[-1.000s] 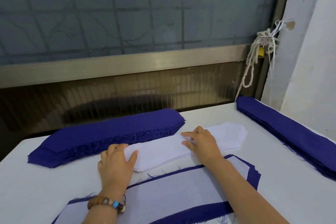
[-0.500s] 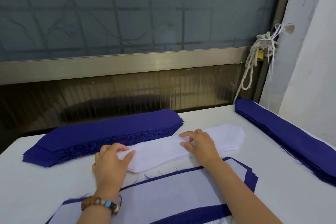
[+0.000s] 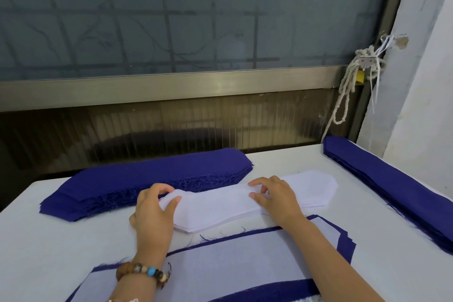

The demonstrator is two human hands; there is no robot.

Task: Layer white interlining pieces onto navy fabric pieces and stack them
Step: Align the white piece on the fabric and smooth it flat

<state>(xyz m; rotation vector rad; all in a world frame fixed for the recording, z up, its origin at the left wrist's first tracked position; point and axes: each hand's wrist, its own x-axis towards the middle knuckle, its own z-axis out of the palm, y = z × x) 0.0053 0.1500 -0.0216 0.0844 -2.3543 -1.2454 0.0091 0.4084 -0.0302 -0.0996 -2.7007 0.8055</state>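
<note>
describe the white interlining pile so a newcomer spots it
On the white table, find the thick navy fabric stack at back left. Directly in front lies the stack of white curved interlining pieces, the only all-white pile, without navy edges.

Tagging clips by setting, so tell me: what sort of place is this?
Probably a garment workshop, at a prep table. It shows thick stacks of cut navy pieces, a stack of white interlining gripped by the left hand and right hand, and a layered pile nearest the person.

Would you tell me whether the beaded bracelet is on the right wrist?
No, the bracelet sits on the left wrist, just behind the left hand that holds the end of the white stack.
</note>
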